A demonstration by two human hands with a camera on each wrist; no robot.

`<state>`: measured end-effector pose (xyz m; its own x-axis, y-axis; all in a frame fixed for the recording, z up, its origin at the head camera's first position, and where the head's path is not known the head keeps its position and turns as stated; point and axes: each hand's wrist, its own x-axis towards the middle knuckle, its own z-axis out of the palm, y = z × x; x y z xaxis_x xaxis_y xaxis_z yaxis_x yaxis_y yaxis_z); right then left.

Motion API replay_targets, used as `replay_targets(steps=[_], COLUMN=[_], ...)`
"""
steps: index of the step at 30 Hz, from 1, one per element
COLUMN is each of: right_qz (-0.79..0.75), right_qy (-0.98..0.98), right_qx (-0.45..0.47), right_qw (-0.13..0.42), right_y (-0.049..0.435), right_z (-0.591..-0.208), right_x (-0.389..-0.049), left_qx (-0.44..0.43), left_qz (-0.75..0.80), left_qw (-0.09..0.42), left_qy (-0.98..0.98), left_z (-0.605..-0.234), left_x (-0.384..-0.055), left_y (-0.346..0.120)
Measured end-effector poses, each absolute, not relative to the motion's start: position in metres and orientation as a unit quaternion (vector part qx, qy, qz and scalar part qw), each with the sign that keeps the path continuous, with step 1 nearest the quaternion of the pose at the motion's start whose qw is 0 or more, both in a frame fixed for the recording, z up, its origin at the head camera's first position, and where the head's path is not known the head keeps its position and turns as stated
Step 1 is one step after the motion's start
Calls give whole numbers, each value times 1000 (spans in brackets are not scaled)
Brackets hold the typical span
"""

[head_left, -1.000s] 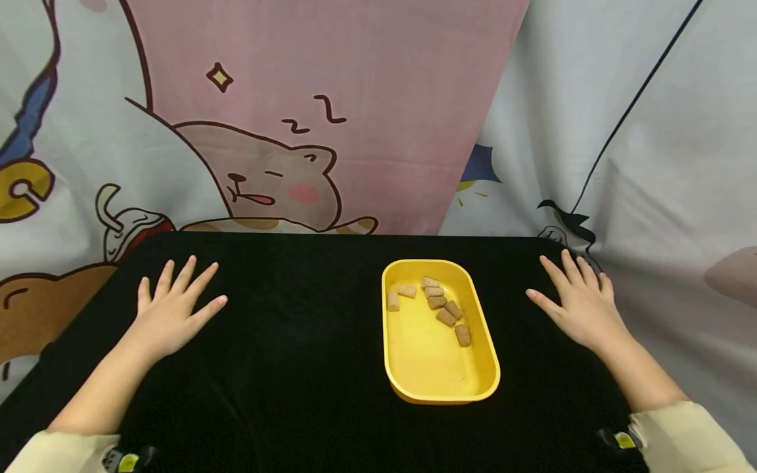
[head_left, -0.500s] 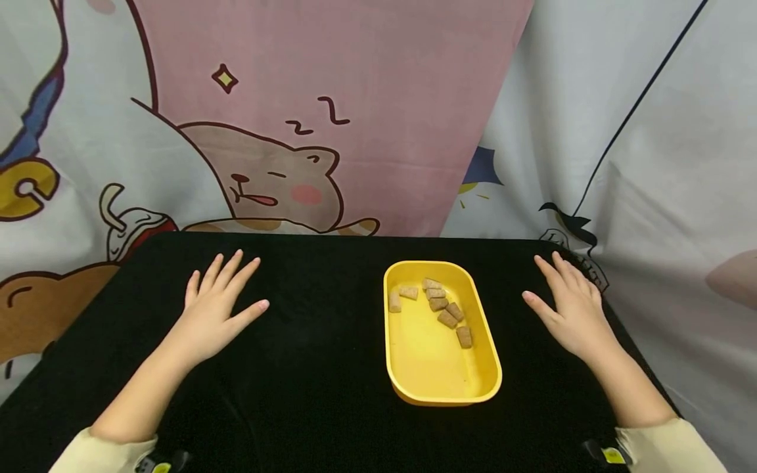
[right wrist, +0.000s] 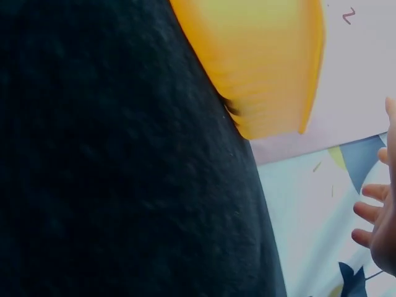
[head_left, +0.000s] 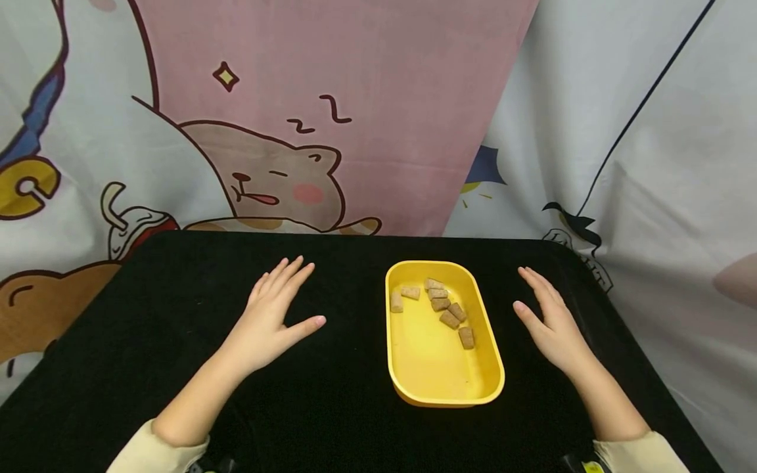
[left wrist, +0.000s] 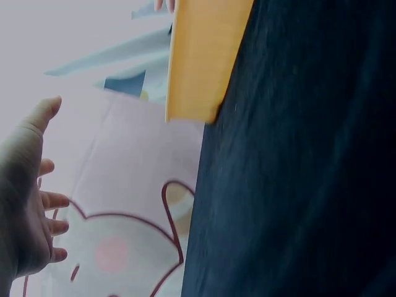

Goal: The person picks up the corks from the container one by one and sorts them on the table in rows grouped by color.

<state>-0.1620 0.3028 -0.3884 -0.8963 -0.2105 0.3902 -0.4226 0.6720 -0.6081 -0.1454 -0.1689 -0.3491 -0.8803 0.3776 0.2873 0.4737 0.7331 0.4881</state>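
A yellow rectangular tub (head_left: 426, 368) with rounded corners sits right of centre on the black cloth in the head view. Several small cork-like pieces (head_left: 440, 305), tan and brown, lie in its far half. To the tub's left my left hand (head_left: 266, 332) is held with straight fingers and the thumb spread, touching nothing. My right hand (head_left: 556, 335) is on the tub's right side, fingers extended and holding nothing, a gap from the rim. Both wrist views show the tub's outer side wall (left wrist: 204, 62); the pieces inside are hidden there.
Black cloth (head_left: 331, 407) covers the table. Behind its far edge hangs a printed curtain (head_left: 402, 118) with a sleeping cartoon animal. Cream sleeves (head_left: 160, 450) and dark wrist devices show at the bottom edge.
My left hand has moved right across the cloth toward the tub. My right hand has shifted a little left, its fingers drawing together. Tub and pieces have stayed in place.
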Motion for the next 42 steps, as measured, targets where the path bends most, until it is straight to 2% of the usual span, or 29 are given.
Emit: replay_targets(steps=[8,20,24,31,42], right_qz=[408,519,540,555,564], right_qy=[-882,-820,-809,-801,-794], right_qx=[189,233,231,222,227], right_qw=[138,55,32,4,-18], right_y=[294,287,286,289,289], right_z=[-399,-428,-433,-438,-440], right_x=[-164,-173,-175,-175,-175], left_qx=[-239,-257,-261,-274,-352], left_qz=[-316,-387,-402,-413,-397], left_qw=[114,104,74,-17,-99], left_qy=[-911,-879,-875,-868,-842], left_z=[-346,-343,-345,-349,-352], left_x=[-145,-147,-150,-164,-198], left_y=[-128,-68,-50,-26,0])
